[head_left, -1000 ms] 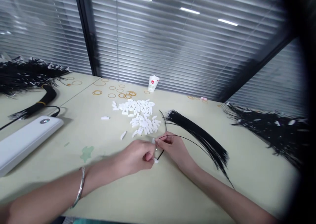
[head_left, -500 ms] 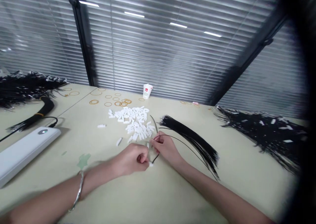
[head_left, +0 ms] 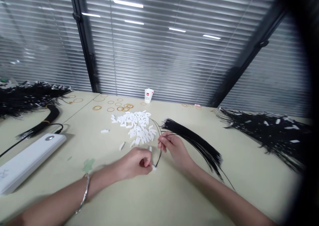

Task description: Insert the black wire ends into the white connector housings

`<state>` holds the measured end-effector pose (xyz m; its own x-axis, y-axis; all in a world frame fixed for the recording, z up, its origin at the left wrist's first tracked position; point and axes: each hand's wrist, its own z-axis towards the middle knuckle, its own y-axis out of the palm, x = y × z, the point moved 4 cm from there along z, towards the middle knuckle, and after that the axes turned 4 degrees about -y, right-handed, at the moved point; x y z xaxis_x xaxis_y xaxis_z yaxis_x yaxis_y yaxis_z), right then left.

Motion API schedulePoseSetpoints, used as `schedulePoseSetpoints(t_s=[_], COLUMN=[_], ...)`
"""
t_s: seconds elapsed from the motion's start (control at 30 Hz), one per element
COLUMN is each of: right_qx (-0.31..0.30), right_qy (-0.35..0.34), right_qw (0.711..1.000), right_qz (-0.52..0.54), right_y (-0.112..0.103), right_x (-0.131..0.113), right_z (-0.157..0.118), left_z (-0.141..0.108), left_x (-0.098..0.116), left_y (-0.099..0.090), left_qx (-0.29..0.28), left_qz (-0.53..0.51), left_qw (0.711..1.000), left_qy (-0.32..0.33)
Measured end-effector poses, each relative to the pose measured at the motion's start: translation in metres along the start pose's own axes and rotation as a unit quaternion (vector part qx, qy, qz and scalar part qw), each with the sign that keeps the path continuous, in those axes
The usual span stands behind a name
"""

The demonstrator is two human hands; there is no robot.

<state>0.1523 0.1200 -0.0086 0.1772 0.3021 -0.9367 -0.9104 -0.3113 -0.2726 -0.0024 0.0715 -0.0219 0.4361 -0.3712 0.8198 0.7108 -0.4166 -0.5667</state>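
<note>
My left hand [head_left: 138, 162] is closed near the middle of the table, its fingertips pinching a small white connector [head_left: 154, 168]. Thin black wires [head_left: 159, 158] rise from that connector toward my right hand [head_left: 171, 146], whose thumb and fingers are pinched on a black wire. Just beyond the hands lies a pile of white connectors [head_left: 142, 133], with one more standing near my left fingers. A bundle of black wires [head_left: 194, 139] rests right of the pile, beside my right hand.
A white power bank [head_left: 32, 159] with a cable is at the left. Dark wire heaps with white ends lie at the far left [head_left: 30, 96] and right [head_left: 269, 133]. A paper cup [head_left: 149, 95] and rubber bands [head_left: 126, 107] are at the back, before window blinds [head_left: 159, 53].
My right hand has moved slightly right, away from my left hand. The wire that arched over my right forearm has shifted. The whole view has tilted a little.
</note>
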Motion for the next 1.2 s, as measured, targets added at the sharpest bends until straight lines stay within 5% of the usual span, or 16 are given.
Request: schedulePoseSetpoints(t_s=[0.87,1.2], right_qx=[-0.078,-0.127], right_qy=[0.048,-0.028], right_qw=[0.991,0.977], right_qz=[-0.094,-0.171], right_y=[0.010,0.011], right_x=[-0.004,-0.012], right_z=[-0.025,-0.038], left_z=[-0.007,-0.008], left_x=[0.013,0.022], left_y=[0.001,0.000], left_qx=[-0.008,-0.009], left_qz=[0.066,0.091], left_qw=[0.997,0.996], left_qy=[0.026,0.000])
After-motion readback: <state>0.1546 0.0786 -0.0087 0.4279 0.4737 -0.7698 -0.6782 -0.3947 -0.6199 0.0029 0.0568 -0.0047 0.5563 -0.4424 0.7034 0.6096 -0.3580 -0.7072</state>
